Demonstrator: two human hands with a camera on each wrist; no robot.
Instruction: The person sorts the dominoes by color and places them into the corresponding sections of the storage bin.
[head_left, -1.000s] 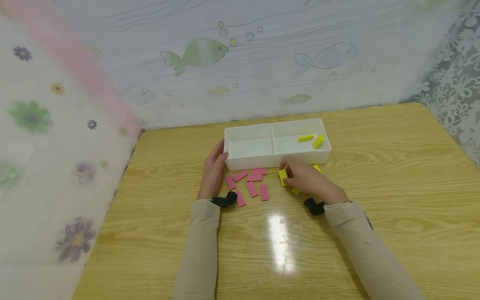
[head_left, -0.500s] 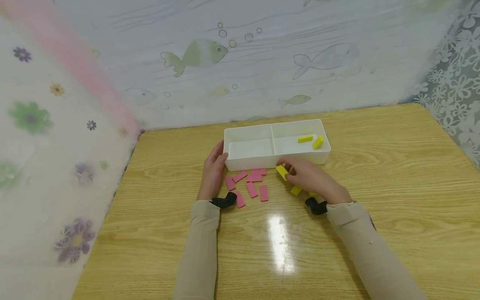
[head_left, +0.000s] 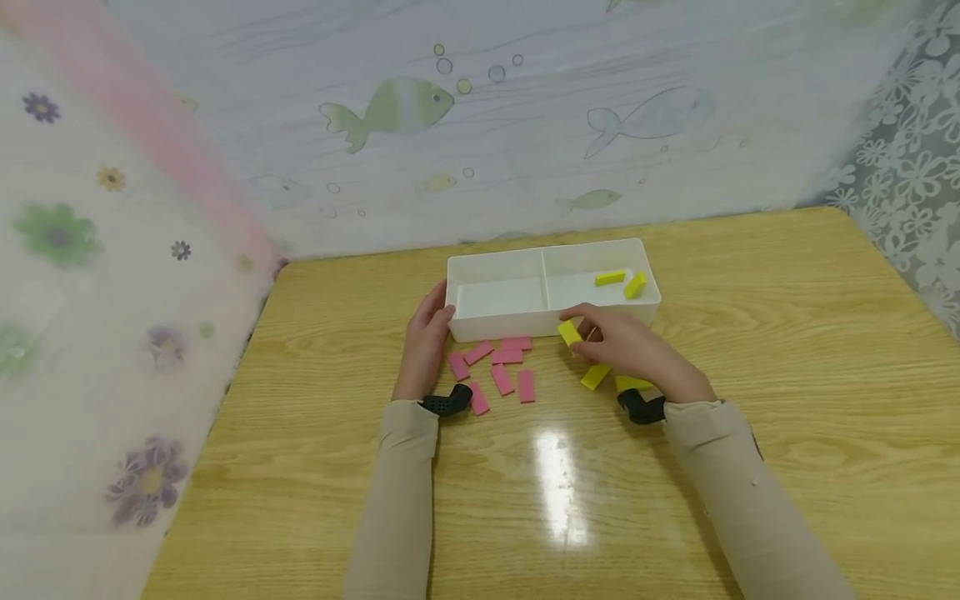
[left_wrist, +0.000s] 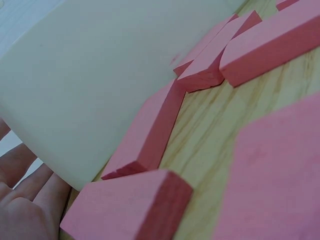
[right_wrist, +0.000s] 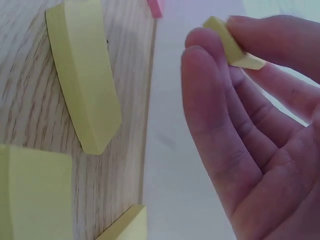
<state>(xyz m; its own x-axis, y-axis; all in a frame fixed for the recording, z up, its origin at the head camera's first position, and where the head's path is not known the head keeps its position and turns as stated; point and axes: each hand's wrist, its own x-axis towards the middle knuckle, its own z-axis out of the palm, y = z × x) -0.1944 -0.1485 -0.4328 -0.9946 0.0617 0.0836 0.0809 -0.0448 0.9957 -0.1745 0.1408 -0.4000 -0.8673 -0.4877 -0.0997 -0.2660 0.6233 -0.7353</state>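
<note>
A long white box [head_left: 517, 323], split by a divider into two compartments, stands on the wooden table. My left hand [head_left: 425, 346] rests against its left end, the thumb at the near corner; in the left wrist view the fingers [left_wrist: 22, 165] look fairly straight. Just in front of the box's right half, my right hand [head_left: 626, 346] pinches a yellow block [head_left: 570, 334] between thumb and fingertips, raised off the table. Below that hand lie other yellow blocks [head_left: 596, 377], partly covered by it. Two yellow blocks [head_left: 635, 285] are in the right compartment.
Several flat pink blocks [head_left: 527, 386] lie scattered before the box's left half, close to my left wrist. Some lie close along the box's front wall. A fish-patterned wall covering [head_left: 525, 167] rises behind the table [head_left: 315, 467].
My right hand has lifted a yellow block off the table and shifted slightly right, uncovering more of the yellow blocks below. The left hand and the box have hardly moved.
</note>
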